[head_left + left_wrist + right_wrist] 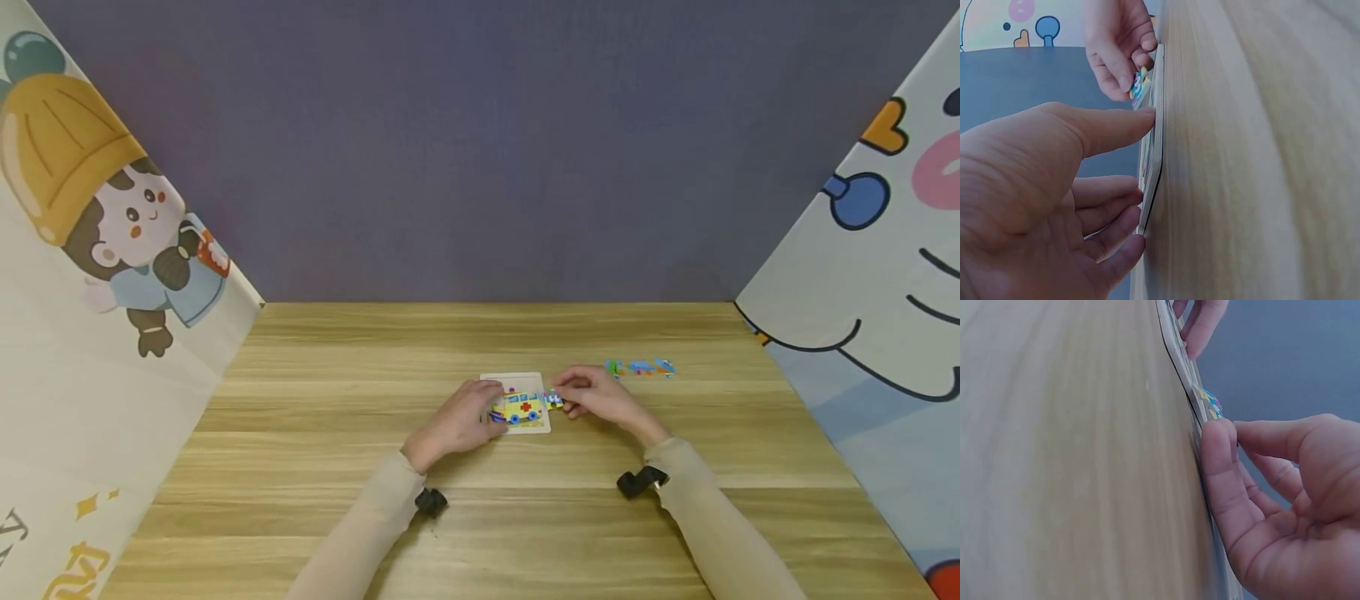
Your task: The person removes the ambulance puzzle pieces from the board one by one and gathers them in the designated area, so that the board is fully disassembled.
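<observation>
A white-framed jigsaw board (546,428) lies on the table with a yellow ambulance picture (517,407) in it. My left hand (461,417) rests at the board's left side; in the left wrist view the thumb (1119,130) is straight and touches the board's top, the fingers touching its side. Between thumb and fingertips, my right hand (600,396) pinches a small colourful puzzle piece (554,400) at the board's right edge. That piece (1212,403) is tilted above the frame in the right wrist view, partly hidden by the fingers.
Several loose blue, green and orange puzzle pieces (641,367) lie beyond my right hand. The wood-grain table (360,358) meets a dark back wall (480,150), with cartoon-printed panels on both sides.
</observation>
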{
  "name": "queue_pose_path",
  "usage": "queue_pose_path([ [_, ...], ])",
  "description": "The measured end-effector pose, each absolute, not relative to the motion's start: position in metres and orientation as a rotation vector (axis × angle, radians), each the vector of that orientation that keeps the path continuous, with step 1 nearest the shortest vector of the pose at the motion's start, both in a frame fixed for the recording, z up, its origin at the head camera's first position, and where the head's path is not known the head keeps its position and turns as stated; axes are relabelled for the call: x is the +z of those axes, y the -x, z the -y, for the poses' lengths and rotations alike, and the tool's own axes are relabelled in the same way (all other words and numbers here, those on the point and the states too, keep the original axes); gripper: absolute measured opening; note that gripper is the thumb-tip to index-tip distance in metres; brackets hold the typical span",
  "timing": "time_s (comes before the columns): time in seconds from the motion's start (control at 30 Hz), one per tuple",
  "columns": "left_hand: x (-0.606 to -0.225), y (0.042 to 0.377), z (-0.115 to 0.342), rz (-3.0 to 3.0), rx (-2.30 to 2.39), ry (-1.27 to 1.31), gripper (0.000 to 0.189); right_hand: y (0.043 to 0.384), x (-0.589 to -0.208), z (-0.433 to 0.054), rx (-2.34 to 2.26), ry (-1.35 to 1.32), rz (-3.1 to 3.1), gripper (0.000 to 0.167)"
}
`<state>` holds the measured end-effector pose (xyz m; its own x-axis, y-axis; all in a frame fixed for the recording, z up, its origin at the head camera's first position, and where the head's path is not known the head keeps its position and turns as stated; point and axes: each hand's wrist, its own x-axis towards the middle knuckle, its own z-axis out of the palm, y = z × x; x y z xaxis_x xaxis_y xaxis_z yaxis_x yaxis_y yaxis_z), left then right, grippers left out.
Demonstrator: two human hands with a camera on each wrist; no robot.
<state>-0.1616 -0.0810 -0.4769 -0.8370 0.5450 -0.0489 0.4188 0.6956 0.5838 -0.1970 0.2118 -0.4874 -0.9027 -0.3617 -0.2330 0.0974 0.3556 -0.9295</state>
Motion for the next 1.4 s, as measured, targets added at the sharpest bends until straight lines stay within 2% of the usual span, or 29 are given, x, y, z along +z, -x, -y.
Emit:
queue_pose_path([
  [0.4, -0.480, 0.164, 0.082, -2.700, 0.817, -0.812, 0.061, 0.194, -0.488, -0.229, -1.499, 0.237, -2.233, 0.045],
  [0.63, -0.482, 0.163, 0.082, -2.698, 0.829, -0.791, 0.063, 0.193, -0.487, -0.243, -1.478, 0.190, -2.274, 0.041],
  [1.4, -0.481, 0.162, 0.082, -2.679, 0.851, -0.776, 0.063, 0.183, -0.481, -0.307, -1.436, 0.136, -2.408, 0.048],
])
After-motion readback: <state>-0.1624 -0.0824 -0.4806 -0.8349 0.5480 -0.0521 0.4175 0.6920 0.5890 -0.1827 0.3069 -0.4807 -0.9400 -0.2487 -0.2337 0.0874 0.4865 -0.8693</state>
